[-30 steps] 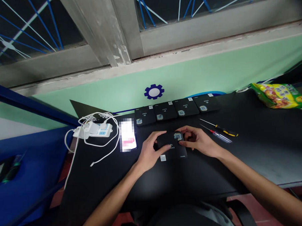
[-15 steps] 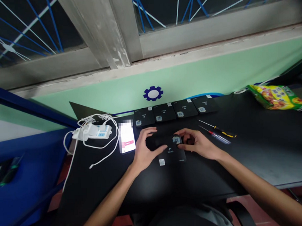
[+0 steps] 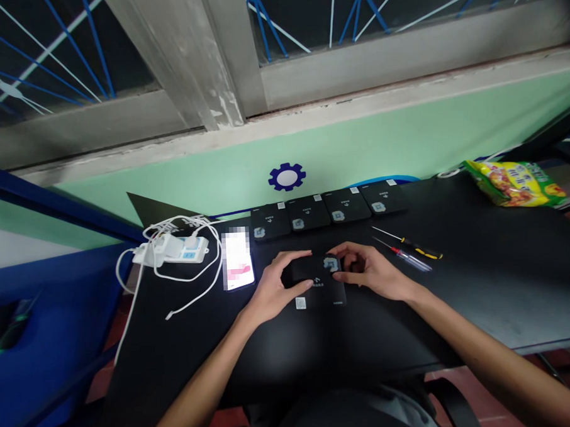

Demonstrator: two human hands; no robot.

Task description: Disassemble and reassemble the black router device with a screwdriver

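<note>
Box (image 3: 321, 295) is clamped between thumb and fingers by both the left hand (image 3: 272, 286) and the right hand (image 3: 369, 269), above a black table (image 3: 314, 351).

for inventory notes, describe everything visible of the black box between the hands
The black box is flat, squarish, apparently matt plastic, with a greyish patch far right, pale central lettering and a white label near left. Printed side up, it is held between the left hand and right hand at the desk.
</note>
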